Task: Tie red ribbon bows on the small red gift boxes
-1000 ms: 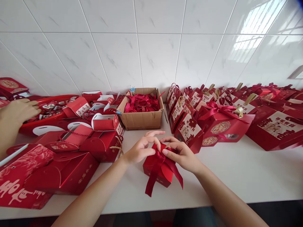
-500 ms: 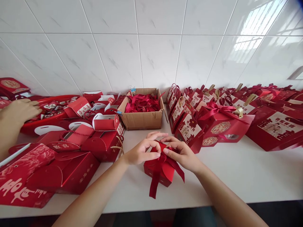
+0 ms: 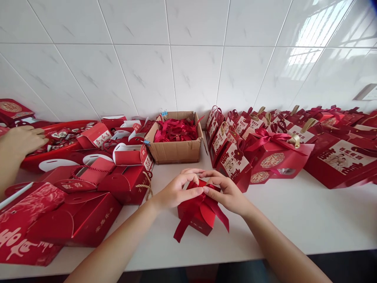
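Observation:
A small red gift box (image 3: 201,226) sits on the white table in front of me, with a dark red ribbon (image 3: 183,225) tied at its top. Two ribbon tails hang down, one on the left and one on the right. My left hand (image 3: 176,191) is closed in a pinch at the knot. From the other side, my right hand (image 3: 226,192) pinches the ribbon too, thumb tip against the left thumb. The fingers of both hands arch over the box and hide part of its top and the bow.
An open cardboard box (image 3: 176,152) of loose red ribbons (image 3: 176,129) stands by the wall. Folded red boxes (image 3: 88,220) crowd the left, where another person's hand (image 3: 26,139) reaches into a red tray (image 3: 66,151). Gift bags (image 3: 235,161) and bow-tied boxes (image 3: 271,161) fill the right.
My thumbs have come together at the knot. The left ribbon tail has swung outward to the left. The other person's hand stays at the tray.

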A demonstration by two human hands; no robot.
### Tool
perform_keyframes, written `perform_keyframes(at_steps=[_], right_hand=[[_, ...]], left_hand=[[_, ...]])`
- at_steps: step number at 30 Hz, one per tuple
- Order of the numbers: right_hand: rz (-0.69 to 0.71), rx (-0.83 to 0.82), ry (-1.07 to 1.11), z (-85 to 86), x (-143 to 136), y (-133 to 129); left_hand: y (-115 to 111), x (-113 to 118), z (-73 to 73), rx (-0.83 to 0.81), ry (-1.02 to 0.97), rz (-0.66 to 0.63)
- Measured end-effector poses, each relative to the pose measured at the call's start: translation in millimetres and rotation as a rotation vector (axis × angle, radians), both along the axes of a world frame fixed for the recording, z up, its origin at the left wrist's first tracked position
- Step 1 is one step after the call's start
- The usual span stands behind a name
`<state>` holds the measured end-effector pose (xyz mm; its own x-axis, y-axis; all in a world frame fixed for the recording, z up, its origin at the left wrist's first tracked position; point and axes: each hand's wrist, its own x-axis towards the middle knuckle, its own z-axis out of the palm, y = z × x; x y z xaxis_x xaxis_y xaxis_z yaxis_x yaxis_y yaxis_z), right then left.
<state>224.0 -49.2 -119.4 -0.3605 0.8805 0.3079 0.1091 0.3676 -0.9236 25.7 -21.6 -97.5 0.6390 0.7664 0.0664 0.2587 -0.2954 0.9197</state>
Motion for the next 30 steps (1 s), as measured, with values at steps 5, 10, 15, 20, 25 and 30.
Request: perform_keyframes(at_steps=[5, 10, 15, 20, 25, 30], right_hand=[[-0.027, 0.026, -0.018, 1.8, -0.1, -0.5], [-0.061, 0.056, -0.068, 2.4, -1.7, -2.2], [-0.077, 0.060, -0.093, 0.9, -2.8, -2.4], [-0.065, 0.067, -0.105, 1.4, -2.1, -3.3], [-0.059, 0.072, -0.095, 2.2, -1.7, -3.7], [-0.059, 0.075, -0.082, 2.0, -2.3, -3.9]], left_hand=[[-5.2, 2.3, -1.7, 0.055, 0.044, 0.077], [-9.8, 1.4, -0.5, 0.136, -0.038, 0.093], [-12.1, 2.0, -1.4, 0.193, -0.066, 0.094], [-11.8, 2.6, -3.0, 0.155, -0.077, 0.071], [-12.3, 3.0, -2.8, 0.117, -0.091, 0.064], [-13.6, 6.2, -4.4, 0.120, -0.116, 0.110]])
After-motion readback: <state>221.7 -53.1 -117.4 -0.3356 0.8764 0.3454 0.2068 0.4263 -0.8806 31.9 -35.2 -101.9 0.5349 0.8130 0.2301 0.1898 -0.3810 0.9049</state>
